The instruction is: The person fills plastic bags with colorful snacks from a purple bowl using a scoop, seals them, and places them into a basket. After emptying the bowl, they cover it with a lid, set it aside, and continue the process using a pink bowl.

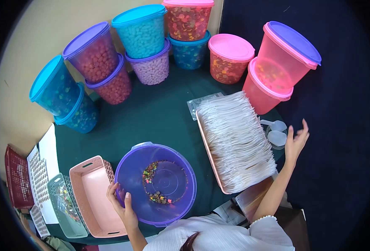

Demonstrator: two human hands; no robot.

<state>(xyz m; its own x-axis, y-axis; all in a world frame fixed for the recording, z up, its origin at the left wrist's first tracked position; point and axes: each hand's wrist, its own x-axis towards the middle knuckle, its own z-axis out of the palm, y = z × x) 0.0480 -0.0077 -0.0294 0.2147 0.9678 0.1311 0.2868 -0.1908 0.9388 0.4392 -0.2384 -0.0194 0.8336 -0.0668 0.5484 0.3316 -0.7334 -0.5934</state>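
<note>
My left hand (124, 209) holds the near-left rim of a round purple basin (130, 167), its thumb lying over the edge. A thin scatter of small colorful pieces (156, 197) lies on the basin's floor, mostly on the left side. On the other side, my right hand (297, 141) is raised with its fingers apart and nothing in them. Beside it are two translucent white scoops (278, 137) in or over a small clear container. A pink tray (211, 162), packed with a dense row of thin white packets (235, 140), stands between the basin and the scoops.
Lidded tubs of candy-like pieces, such as the turquoise-lidded tub (141, 37) and pink-lidded tub (232, 58), curve along the back. A pink basket (97, 201) and a green basket (61, 213) sit left. Another person's arm (32, 234) shows at lower left.
</note>
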